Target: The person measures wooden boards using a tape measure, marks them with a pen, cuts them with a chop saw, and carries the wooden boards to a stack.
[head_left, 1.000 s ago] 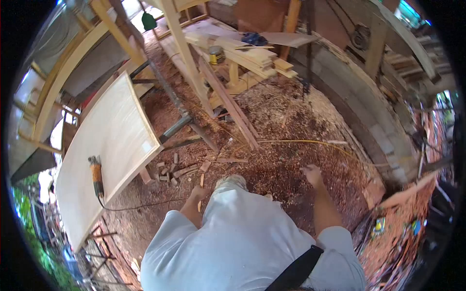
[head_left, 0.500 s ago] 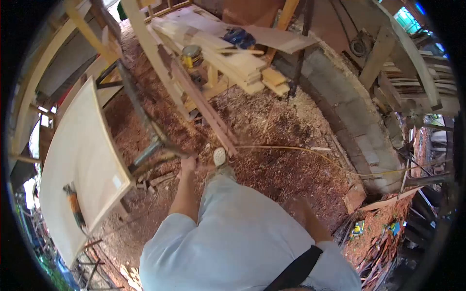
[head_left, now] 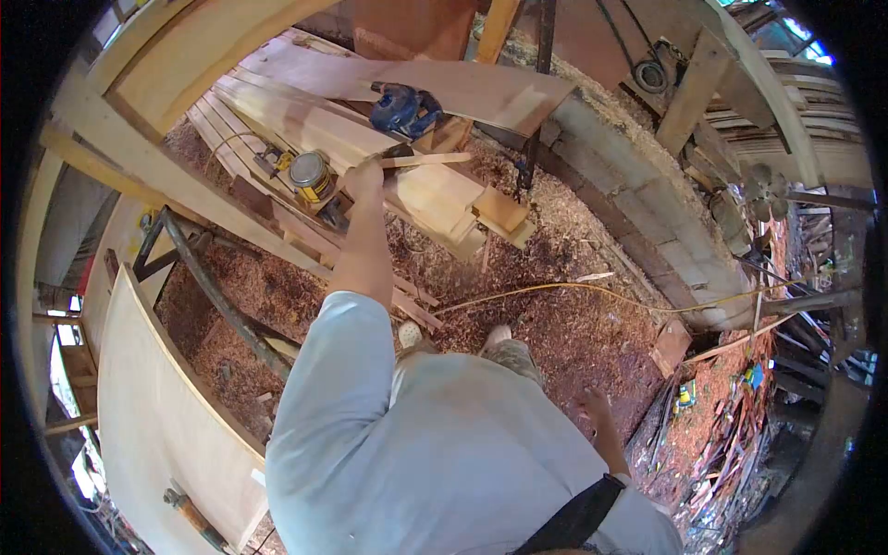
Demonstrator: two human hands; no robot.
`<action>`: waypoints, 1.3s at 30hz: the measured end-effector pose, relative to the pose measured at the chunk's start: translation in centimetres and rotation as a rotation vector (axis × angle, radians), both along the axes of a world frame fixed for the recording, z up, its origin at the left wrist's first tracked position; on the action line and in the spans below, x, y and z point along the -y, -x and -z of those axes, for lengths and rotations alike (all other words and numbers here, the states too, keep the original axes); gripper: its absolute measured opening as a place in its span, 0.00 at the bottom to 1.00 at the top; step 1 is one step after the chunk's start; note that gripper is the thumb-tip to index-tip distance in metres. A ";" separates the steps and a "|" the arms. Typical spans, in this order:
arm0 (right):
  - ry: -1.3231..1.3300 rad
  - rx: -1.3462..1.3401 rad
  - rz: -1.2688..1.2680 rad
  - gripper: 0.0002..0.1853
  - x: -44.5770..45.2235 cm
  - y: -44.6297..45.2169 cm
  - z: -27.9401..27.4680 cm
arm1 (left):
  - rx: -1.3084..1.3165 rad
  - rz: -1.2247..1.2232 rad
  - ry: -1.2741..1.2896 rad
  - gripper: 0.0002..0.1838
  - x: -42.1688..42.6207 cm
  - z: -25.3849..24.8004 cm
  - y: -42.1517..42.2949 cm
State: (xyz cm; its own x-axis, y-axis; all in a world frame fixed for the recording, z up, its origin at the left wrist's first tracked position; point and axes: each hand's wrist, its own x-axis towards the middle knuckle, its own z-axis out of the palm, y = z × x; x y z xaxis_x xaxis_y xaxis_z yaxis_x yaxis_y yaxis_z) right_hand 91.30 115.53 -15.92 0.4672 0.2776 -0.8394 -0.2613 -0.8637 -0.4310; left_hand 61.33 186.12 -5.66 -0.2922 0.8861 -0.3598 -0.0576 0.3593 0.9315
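Observation:
My left hand reaches over the stack of pale boards, at the left end of a thin wooden strip. Its fingers are hard to make out, and I cannot tell whether it grips the strip. Just left of it is a round can with a yellow label. Beyond the hand, a blue power tool rests on the wood. My right hand hangs low at my right side, fingers loosely apart, with nothing visible in it.
A pale panel at left carries an orange-bodied tool. A yellow cord crosses the shaving-covered ground ahead of my feet. A low block wall curves along the right. Wooden beams slant across the upper left.
My left hand has moved from beside the bent dark pole, forward over the boards. My body is closer to the stack, and both feet now show. My right hand still hangs low.

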 end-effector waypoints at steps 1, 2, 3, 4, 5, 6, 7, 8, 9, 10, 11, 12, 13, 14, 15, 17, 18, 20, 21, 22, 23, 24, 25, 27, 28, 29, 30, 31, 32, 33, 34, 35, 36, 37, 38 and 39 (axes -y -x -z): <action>0.031 0.057 -0.083 0.24 -0.8 -0.4 0.5 | -0.004 -0.001 0.006 0.34 -0.2 -0.6 -0.2; 0.038 0.050 -0.085 0.24 -1.6 -1.1 1.1 | -0.175 0.073 0.017 0.25 -0.2 -1.0 -0.4; 0.080 0.038 0.003 0.25 -2.8 -1.7 1.3 | -0.346 0.146 0.031 0.17 0.2 -1.2 -0.5; 0.119 0.030 0.094 0.26 -3.8 -2.3 1.7 | -0.355 0.142 0.039 0.17 0.7 -1.5 -0.7; 0.114 0.020 0.115 0.25 -4.9 -3.2 2.0 | -0.078 0.098 0.021 0.14 1.1 -2.1 -1.0; 0.099 0.000 0.102 0.24 -5.4 -4.3 2.8 | 0.049 0.069 0.001 0.13 0.6 -1.3 -0.4; 0.075 -0.015 0.064 0.22 -6.3 -5.8 3.5 | 0.175 0.038 -0.015 0.12 0.3 -0.6 0.2; 0.055 -0.025 0.024 0.21 -7.5 -7.5 4.3 | 0.394 -0.032 -0.014 0.11 -1.4 3.3 1.6; 0.031 -0.025 -0.016 0.20 -8.8 -9.0 5.0 | 0.617 -0.099 -0.020 0.11 -2.8 4.8 2.8; 0.007 -0.025 -0.051 0.19 -10.3 -10.4 5.7 | 0.579 -0.151 -0.048 0.11 -1.8 3.5 3.4; -0.018 -0.018 -0.081 0.18 -11.6 -11.6 6.6 | 0.571 -0.159 -0.067 0.11 -1.1 2.1 4.2; -0.044 -0.004 -0.109 0.17 -13.1 -12.7 7.2 | 0.485 -0.162 -0.054 0.10 -0.4 1.5 4.7; -0.072 0.002 -0.135 0.16 -14.9 -13.3 7.3 | 0.401 -0.164 -0.038 0.09 -0.2 1.4 5.1; -0.095 0.049 -0.152 0.15 -16.2 -13.7 7.3 | 0.406 -0.142 -0.030 0.09 -0.5 1.7 5.6; -0.131 0.097 -0.162 0.15 -17.8 -13.6 6.7 | 0.406 -0.144 -0.035 0.09 -0.8 1.5 5.7; -0.210 0.184 -0.168 0.15 -20.3 -12.9 5.8 | 0.227 -0.039 0.013 0.11 -0.9 1.4 5.9; -0.233 0.207 -0.172 0.15 -21.2 -12.5 5.1 | 0.222 -0.038 0.018 0.11 -0.9 1.2 5.7; -0.227 0.191 -0.198 0.14 -21.8 -11.7 4.2 | 0.242 -0.019 0.068 0.20 -1.7 0.9 4.9; -0.211 0.168 -0.217 0.14 -21.8 -11.5 3.7 | 0.242 -0.018 0.071 0.20 -2.3 1.2 4.7; -0.184 0.126 -0.257 0.14 -21.6 -11.8 4.2 | 0.092 -0.019 0.105 0.28 -3.4 2.3 4.3; -0.181 0.128 -0.253 0.14 -21.2 -11.7 4.9 | -0.057 -0.018 0.138 0.36 -4.5 3.4 3.7; -0.157 0.123 -0.250 0.15 -20.3 -11.5 5.6 | -0.054 -0.013 0.139 0.36 -6.2 5.3 3.5; -0.130 0.104 -0.227 0.15 -19.0 -11.2 6.2 | -0.227 0.017 0.159 0.39 -5.6 3.3 2.6; -0.074 0.060 -0.175 0.15 -16.2 -10.6 7.1 | -0.692 0.100 0.255 0.45 -3.6 -1.6 0.6; -0.043 0.036 -0.142 0.16 -14.8 -10.2 7.6 | -0.797 0.118 0.287 0.48 -3.3 -3.0 0.0; -0.014 0.009 -0.105 0.16 -13.2 -9.8 7.9 | -0.855 0.119 0.305 0.51 -3.2 -3.6 -0.6; 0.006 -0.019 -0.067 0.17 -11.9 -9.4 8.5 | -0.846 0.151 0.262 0.51 -4.5 -1.3 -0.3; 0.029 -0.051 -0.016 0.17 -10.2 -9.2 9.3 | -0.835 0.183 0.220 0.51 -5.8 1.0 -0.1; 0.054 -0.075 0.027 0.18 -8.9 -8.9 9.6 | -0.829 0.213 0.177 0.50 -6.1 2.0 0.2; 0.074 -0.109 0.087 0.18 -7.5 -8.7 10.1 | -0.822 0.244 0.135 0.50 -6.1 2.2 0.5; 0.088 -0.152 0.154 0.19 -6.4 -8.5 10.7 | -0.770 0.172 0.122 0.45 -6.0 2.6 0.9; 0.075 -0.236 0.233 0.19 -5.2 -8.5 11.5 | -0.719 0.097 0.103 0.40 -5.8 2.3 1.3; 0.016 -0.355 0.328 0.20 -3.9 -9.2 12.8 | -0.728 0.100 0.097 0.40 -5.7 2.7 2.1; -0.111 -0.656 0.478 0.21 -2.7 -10.2 14.0 | -0.228 -0.044 -0.010 0.29 -5.2 3.2 2.9; -0.116 -0.663 0.483 0.21 -1.6 -10.4 15.3 | 0.277 -0.180 -0.111 0.20 -5.0 4.0 3.9; -0.199 -0.841 0.478 0.21 -0.6 -10.7 16.5 | 0.323 -0.181 -0.147 0.15 -5.0 4.6 5.5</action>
